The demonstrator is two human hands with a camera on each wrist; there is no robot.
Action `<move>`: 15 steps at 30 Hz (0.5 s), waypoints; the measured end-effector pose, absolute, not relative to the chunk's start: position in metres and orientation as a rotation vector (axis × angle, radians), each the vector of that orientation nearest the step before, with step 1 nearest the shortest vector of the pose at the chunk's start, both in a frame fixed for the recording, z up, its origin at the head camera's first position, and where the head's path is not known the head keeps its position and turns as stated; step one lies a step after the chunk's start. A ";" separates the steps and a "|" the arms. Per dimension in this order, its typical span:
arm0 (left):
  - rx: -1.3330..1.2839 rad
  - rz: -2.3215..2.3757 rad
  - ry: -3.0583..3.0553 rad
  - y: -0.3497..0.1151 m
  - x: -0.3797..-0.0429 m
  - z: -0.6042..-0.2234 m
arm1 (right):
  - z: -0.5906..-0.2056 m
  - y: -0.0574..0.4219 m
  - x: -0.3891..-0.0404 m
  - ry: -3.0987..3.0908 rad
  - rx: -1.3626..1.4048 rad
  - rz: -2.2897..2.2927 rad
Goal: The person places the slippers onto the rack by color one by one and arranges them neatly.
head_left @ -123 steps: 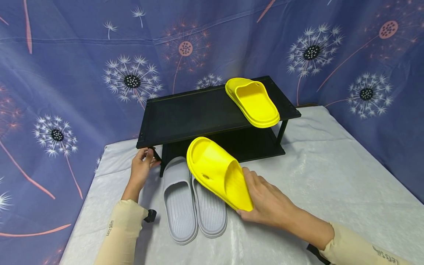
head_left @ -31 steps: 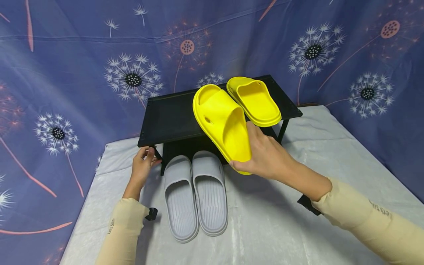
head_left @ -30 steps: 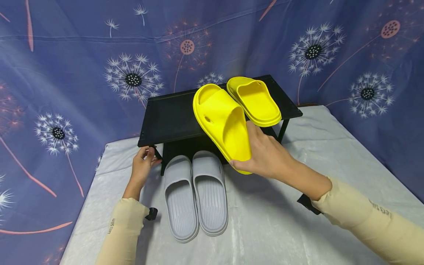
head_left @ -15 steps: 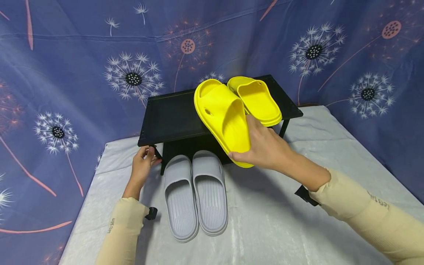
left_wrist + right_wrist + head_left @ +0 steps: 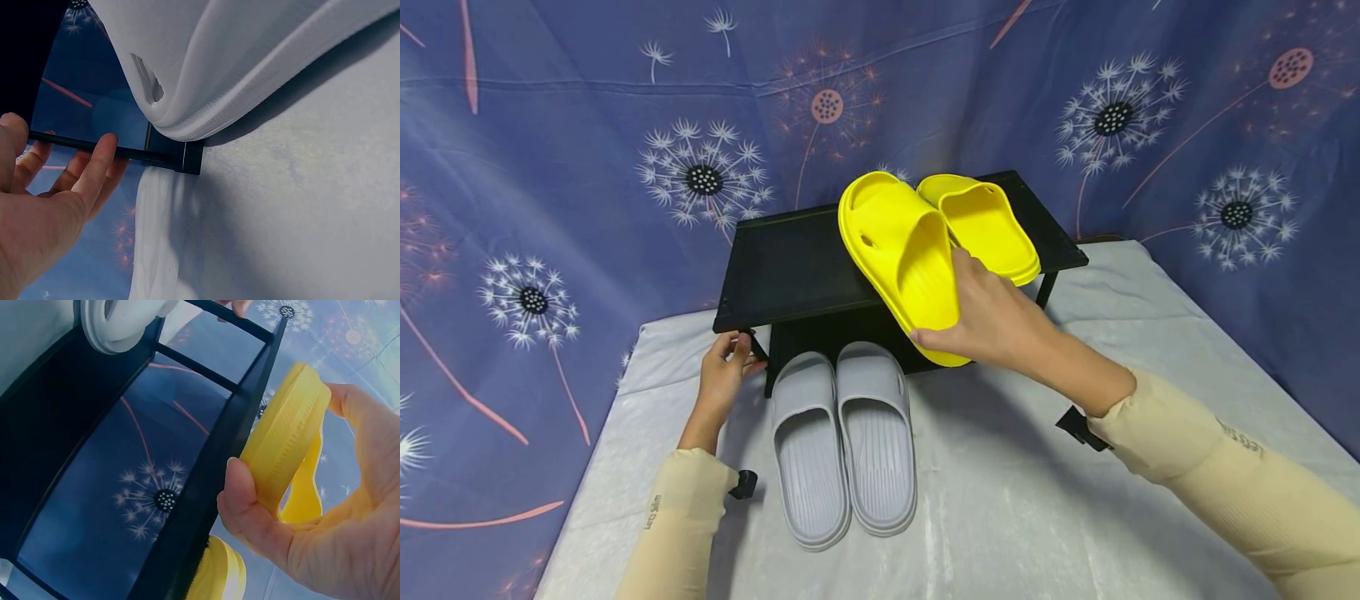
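Note:
My right hand (image 5: 1003, 321) grips a yellow slipper (image 5: 887, 221) by its heel end, thumb on the near side. Its toe points away, over the top shelf of a black two-tier shoe rack (image 5: 797, 258). In the right wrist view the slipper (image 5: 284, 434) is seen edge-on, between thumb and fingers beside the shelf edge. Another yellow slipper (image 5: 988, 225) lies on the top shelf at the right. At the rack's left front corner my left hand (image 5: 721, 375) holds the frame. The left wrist view shows its fingers (image 5: 97, 165) about a thin black bar (image 5: 69, 141).
Two grey slippers (image 5: 808, 475) stand side by side at the rack's front left, toes at the lower shelf (image 5: 917, 358). A pale cloth (image 5: 1037, 517) covers the table. Behind the rack hangs a blue dandelion-print curtain (image 5: 587, 208).
The held yellow slipper has risen from over the grey slippers to the top shelf, then moved slightly farther back in the last second. Left hand, rack and grey slippers stay put.

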State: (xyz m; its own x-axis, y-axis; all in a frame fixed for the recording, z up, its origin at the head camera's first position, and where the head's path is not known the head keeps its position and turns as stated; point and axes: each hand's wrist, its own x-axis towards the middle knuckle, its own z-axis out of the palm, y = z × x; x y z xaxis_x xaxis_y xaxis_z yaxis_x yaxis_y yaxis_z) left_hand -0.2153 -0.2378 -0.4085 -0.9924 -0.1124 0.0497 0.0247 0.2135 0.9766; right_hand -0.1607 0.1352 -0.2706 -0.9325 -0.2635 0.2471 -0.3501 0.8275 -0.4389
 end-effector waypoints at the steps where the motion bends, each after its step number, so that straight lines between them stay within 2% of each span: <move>1: 0.089 -1.903 -2.360 -0.238 -0.215 -0.409 | -0.270 0.134 -0.161 -2.841 0.467 0.725; 15: 0.090 -1.912 -2.344 -0.237 -0.216 -0.408 | -0.254 0.121 -0.178 -2.895 0.445 0.721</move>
